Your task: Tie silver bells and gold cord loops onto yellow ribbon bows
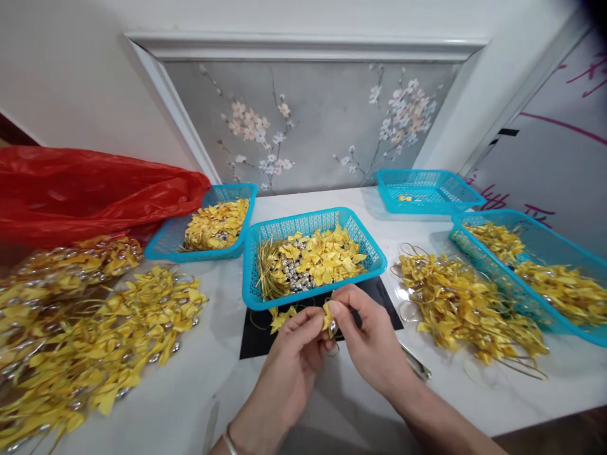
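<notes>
Both hands meet over the black mat [251,338] at the table's front. My left hand [296,341] pinches a small yellow ribbon bow [327,318] with a silvery bead under it. From the other side, the thumb and forefinger of my right hand [363,328] are closed on the same bow. Its lower part is hidden by the fingers. Another yellow bow [281,319] with a gold cord lies on the mat, just beyond my left hand. Behind the mat stands a blue basket [246,278] holding yellow bows, silvery beads and a bundle of gold cords.
Large piles of beaded bows lie at the left [109,341] and right [467,303]. More blue baskets stand at back left [202,256], back right [429,205] and far right [564,246]. A red plastic bag [95,193] sits at left. Metal tweezers [416,361] lie beside my right wrist.
</notes>
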### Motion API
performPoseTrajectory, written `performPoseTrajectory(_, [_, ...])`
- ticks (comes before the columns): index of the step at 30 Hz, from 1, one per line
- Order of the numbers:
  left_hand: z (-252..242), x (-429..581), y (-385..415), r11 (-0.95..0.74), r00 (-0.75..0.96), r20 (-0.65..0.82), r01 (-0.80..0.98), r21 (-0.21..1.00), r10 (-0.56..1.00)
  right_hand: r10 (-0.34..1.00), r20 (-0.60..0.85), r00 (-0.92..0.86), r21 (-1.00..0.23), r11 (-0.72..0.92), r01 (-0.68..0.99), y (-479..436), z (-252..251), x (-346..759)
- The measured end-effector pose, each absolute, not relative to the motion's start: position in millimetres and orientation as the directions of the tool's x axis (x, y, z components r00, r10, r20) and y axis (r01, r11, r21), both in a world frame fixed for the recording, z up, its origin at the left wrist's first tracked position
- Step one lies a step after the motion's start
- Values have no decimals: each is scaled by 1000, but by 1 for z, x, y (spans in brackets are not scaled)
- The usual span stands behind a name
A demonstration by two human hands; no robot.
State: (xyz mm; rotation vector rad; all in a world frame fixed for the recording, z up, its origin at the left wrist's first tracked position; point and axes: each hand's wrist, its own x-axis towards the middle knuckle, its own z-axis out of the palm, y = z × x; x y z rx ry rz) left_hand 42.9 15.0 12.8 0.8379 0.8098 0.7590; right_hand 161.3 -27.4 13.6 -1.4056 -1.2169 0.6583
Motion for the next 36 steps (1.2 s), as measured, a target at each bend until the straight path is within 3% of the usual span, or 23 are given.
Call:
performPoseTrajectory(5, [11,43,12,525,484,-348,-297,798,803,928,278,247,-910,173,376,-26,14,165])
performPoseTrajectory(15, [21,33,20,412,490,-261,-230,882,832,971,235,50,-857,183,482,-23,33,183])
performPoseTrajectory(27, [20,32,21,487,474,-316,-296,822,822,988,-5,157,-997,-17,74,-36,18,192])
performPoseTrajectory(36, [25,29,17,416,423,-280,-276,866,862,989,-68,131,-998,-67,-9,-38,27,186])
